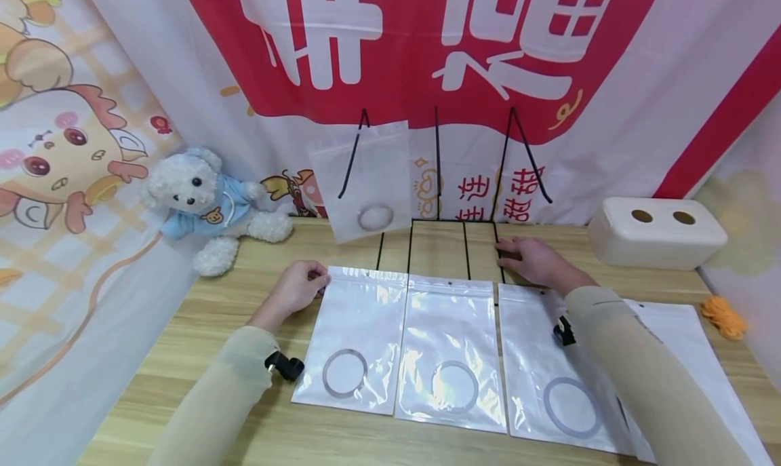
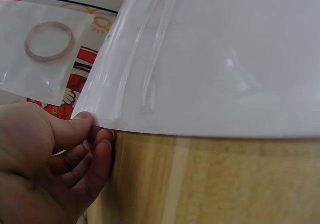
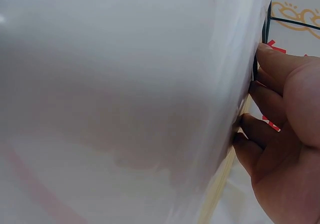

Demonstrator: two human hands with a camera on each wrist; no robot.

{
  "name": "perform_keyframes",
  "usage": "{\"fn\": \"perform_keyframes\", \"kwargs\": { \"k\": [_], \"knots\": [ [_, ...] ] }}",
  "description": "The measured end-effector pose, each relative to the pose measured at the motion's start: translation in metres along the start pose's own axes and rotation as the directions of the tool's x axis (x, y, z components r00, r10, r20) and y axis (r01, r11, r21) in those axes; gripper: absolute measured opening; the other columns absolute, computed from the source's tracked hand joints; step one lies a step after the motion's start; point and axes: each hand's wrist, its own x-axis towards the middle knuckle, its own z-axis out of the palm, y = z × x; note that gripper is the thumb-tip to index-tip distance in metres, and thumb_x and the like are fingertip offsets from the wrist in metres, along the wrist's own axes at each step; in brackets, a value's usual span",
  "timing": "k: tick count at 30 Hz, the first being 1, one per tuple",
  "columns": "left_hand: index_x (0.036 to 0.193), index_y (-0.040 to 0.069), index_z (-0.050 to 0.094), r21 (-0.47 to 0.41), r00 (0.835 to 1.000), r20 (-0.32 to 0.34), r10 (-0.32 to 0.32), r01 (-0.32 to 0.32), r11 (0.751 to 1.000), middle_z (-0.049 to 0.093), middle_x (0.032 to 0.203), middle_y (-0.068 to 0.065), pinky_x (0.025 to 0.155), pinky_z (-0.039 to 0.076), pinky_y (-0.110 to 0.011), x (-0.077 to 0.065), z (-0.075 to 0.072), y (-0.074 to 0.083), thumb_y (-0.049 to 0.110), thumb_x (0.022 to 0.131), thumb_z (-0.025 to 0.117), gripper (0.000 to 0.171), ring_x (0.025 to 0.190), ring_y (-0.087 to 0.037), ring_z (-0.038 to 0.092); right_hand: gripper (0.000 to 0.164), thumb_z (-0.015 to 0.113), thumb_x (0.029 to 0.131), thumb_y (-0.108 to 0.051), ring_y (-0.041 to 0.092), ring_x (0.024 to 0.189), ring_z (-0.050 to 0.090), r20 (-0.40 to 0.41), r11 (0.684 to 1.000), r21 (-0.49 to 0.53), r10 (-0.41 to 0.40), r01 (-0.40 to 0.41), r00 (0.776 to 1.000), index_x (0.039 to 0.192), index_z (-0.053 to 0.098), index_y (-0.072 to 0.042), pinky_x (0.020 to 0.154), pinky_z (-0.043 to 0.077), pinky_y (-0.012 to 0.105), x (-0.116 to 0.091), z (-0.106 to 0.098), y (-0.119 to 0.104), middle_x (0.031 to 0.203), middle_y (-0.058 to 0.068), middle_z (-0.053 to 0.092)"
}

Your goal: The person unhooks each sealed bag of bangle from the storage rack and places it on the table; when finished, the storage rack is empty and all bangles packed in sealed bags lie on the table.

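My left hand (image 1: 299, 286) pinches the upper left corner of the leftmost white zip bag (image 1: 366, 317), thumb on top and fingers beneath. A ring-shaped bangle (image 1: 344, 373) shows through that bag. Beside it lie a second zip bag (image 1: 448, 330) and a third (image 1: 525, 344), each with a bangle inside. Behind the third bag, my right hand (image 1: 537, 259) pinches a thin black cord (image 1: 495, 231) between thumb and fingertips. Another zip bag (image 1: 384, 157) with a pale bangle (image 2: 49, 41) hangs at the back, a black cord across its front.
A white plush bear (image 1: 201, 195) in a blue hoodie sits back left. At back right stands a white box (image 1: 659, 232) with two holes, near an orange yarn bundle (image 1: 724, 317). Another white bag (image 1: 689, 357) lies partly under my right arm. Black cords hang against the printed cloth.
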Motion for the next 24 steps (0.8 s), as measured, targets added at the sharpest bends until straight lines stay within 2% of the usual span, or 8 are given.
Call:
{"fn": "perform_keyframes", "kwargs": {
  "k": [7,15,18,24],
  "knots": [
    [0.109,-0.003,0.072,0.020,1.000,0.007,-0.012,0.012,1.000,0.073,0.093,-0.014,0.070,0.061,-0.028,0.001,0.000,0.000,0.006,0.108,0.063,0.013,0.079,-0.018,0.069,0.055,0.058,0.112,-0.030,0.056,0.158,0.030,-0.010,1.000,0.000,-0.015,0.015,1.000,0.162,0.047,-0.008,0.130,0.024,0.070,0.000,0.001,0.001,0.170,0.032,0.035],
    [0.121,-0.004,0.073,0.036,0.997,0.068,-0.031,0.028,0.999,0.075,0.104,-0.016,0.077,0.063,-0.030,0.000,-0.009,0.003,0.009,0.110,0.061,0.021,0.087,-0.018,0.072,0.056,0.058,0.113,-0.031,0.057,0.158,0.029,-0.005,1.000,0.001,-0.014,0.014,1.000,0.163,0.046,-0.008,0.129,0.023,0.070,0.000,0.001,0.002,0.170,0.033,0.033],
    [0.124,-0.004,0.072,0.007,0.999,0.046,-0.024,0.024,1.000,0.076,0.108,-0.018,0.080,0.062,-0.031,0.000,-0.014,0.003,0.011,0.111,0.060,0.023,0.091,-0.021,0.073,0.056,0.058,0.113,-0.031,0.057,0.157,0.029,-0.008,1.000,-0.005,-0.020,0.020,1.000,0.163,0.047,-0.008,0.129,0.023,0.070,0.000,0.002,0.003,0.170,0.033,0.034],
    [0.138,-0.006,0.066,-0.047,0.995,-0.079,0.059,-0.063,0.997,0.076,0.124,-0.024,0.098,0.060,-0.043,0.000,-0.032,0.015,0.017,0.113,0.058,0.034,0.114,-0.036,0.073,0.056,0.057,0.112,-0.032,0.058,0.157,0.030,-0.012,1.000,-0.019,-0.022,0.022,1.000,0.162,0.047,-0.008,0.129,0.024,0.071,0.001,0.002,0.002,0.169,0.034,0.033]
  ]
}}
